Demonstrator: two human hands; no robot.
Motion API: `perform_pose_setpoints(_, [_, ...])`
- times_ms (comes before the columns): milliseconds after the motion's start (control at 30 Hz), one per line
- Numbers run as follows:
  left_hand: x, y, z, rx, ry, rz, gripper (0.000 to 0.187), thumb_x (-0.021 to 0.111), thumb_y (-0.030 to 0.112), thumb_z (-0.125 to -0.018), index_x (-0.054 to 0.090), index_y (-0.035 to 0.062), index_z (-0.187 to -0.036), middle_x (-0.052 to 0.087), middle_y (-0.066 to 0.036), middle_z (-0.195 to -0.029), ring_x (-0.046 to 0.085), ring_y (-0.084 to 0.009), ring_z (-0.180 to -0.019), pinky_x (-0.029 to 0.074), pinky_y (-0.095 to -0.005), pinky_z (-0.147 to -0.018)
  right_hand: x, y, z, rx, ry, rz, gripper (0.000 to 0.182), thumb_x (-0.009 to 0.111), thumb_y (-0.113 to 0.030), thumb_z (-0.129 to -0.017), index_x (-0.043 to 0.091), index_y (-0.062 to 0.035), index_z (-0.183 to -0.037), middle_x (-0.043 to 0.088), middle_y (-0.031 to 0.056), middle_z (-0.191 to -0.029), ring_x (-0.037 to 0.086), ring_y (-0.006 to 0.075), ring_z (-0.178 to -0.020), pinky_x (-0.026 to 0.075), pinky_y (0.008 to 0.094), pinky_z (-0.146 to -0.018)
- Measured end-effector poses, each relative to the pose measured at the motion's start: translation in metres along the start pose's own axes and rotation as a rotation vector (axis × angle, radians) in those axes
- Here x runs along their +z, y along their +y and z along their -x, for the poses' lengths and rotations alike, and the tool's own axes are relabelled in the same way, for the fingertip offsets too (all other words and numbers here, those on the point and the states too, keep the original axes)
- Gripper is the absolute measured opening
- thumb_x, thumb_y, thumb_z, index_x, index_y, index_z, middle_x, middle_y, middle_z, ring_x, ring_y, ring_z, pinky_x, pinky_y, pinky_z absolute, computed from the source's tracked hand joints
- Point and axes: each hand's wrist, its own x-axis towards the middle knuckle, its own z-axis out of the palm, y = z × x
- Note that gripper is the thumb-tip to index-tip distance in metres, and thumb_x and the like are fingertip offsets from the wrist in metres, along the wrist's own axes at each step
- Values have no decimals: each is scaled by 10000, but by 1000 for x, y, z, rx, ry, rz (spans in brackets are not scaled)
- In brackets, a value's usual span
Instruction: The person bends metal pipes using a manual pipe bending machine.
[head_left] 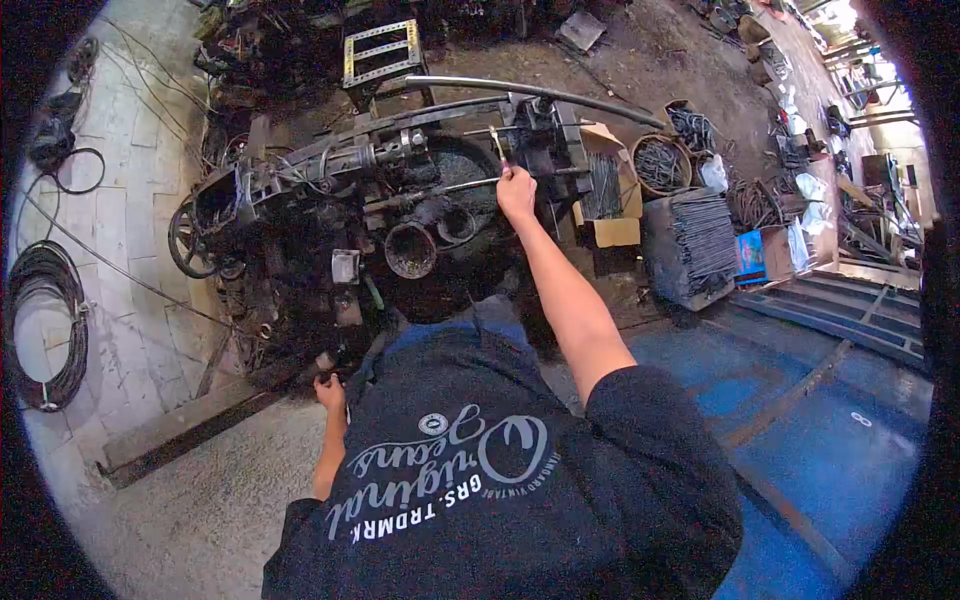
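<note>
Right hand (516,192), 12 o'clock, grips brush (499,146) over lathe-like machine (345,162); left hand (329,391), 8 o'clock, grip unclear.

Daylight comes in beyond the far right edge of the floor (650,45), where a bright opening (905,70) glares nearly white and loses detail. The pale blocks (130,330) on the left are well lit, but the machine (335,165) is dim, its underside sinking into near-black shadow. Small highlights catch the curved pipe (550,92). Grain speckles the darker areas, and distant clutter looks soft. The wide lens bends straight lines outward, and black vignetting rounds off the corners. Large shirt lettering (440,470) stays legible.
</note>
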Motion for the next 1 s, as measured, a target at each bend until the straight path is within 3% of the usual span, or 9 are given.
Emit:
perform_pose_setpoints(333, [-7, -1, 24, 63, 24, -4, 603, 622, 168, -864, 324, -40, -1345, 634, -126, -800, 609, -174, -600, 489, -304, -586, 7, -1, -18, 114, 37, 17, 309, 516, -225, -882, 657, 49, -906, 621, 300, -904, 592, 441, -932, 455, 497, -817])
perform_pose_setpoints(433, [-7, 1, 31, 112, 10, -111, 623, 622, 193, -864, 318, -40, -1355, 639, -113, -771, 618, -183, -636, 492, -321, -646, 4, -3, -19, 117, -5, 66, 314, 519, -237, -884, 658, 40, -932, 621, 296, -927, 587, 445, -939, 453, 500, -817])
perform_pose_setpoints(500, [-8, 6, 36, -5, 14, -153, 643, 633, 225, -857, 328, -33, -1361, 644, -129, -827, 629, -214, -731, 491, -339, -715, 9, -1, -18, 132, -36, 61, 322, 519, -251, -890, 653, 39, -931, 615, 305, -940, 578, 457, -940, 451, 505, -818])
perform_pose_setpoints(600, [-3, -34, 12, -15, 74, -211, 663, 652, 245, -843, 343, -24, -1364, 640, -140, -888, 624, -238, -809, 485, -346, -769, 29, 11, -14, 55, 40, 54, 330, 519, -257, -892, 645, 48, -903, 608, 322, -929, 574, 465, -943, 451, 511, -825])
perform_pose_setpoints(700, [-8, -16, 21, -63, 32, -248, 674, 669, 263, -830, 362, -14, -1363, 633, -147, -943, 615, -256, -847, 476, -355, -802, 47, -13, 3, 40, -56, 72, 345, 528, -272, -890, 651, 41, -814, 616, 312, -814, 596, 483, -855, 465, 535, -772])
perform_pose_setpoints(900, [-10, -33, 12, 47, 2, -191, 692, 689, 235, -819, 347, -81, -1331, 635, -142, -924, 614, -237, -831, 481, -349, -785, 39, -5, 18, -8, -163, -68, 403, 529, -306, -900, 643, 67, -796, 615, 318, -818, 604, 471, -864, 484, 489, -760])
perform_pose_setpoints(933, [-11, -20, 17, -56, -21, -214, 647, 690, 213, -816, 376, -107, -1282, 637, -141, -905, 614, -227, -823, 483, -338, -774, 43, 10, 19, 23, -137, -105, 390, 513, -304, -914, 637, 52, -814, 641, 212, -695, 646, 380, -692, 497, 435, -599])
perform_pose_setpoints(967, [-11, -7, 23, -56, -22, -215, 647, 690, 213, -816, 376, -107, -1282, 637, -141, -905, 614, -227, -823, 483, -338, -774, 44, 26, 13, 405, -397, -502, 320, 481, -295, -939, 599, -18, -831, 504, 30, -555, 503, 177, -466, 382, 315, -418])
perform_pose_setpoints(1000, [-10, -6, 25, -33, -5, -234, 617, 688, 209, -815, 397, -101, -1262, 637, -138, -900, 613, -223, -817, 484, -335, -773, 37, 33, 10, 554, -510, -806, 275, 456, -279, -949, 565, -54, -836, 412, -13, -555, 391, 119, -447, 303, 272, -397])
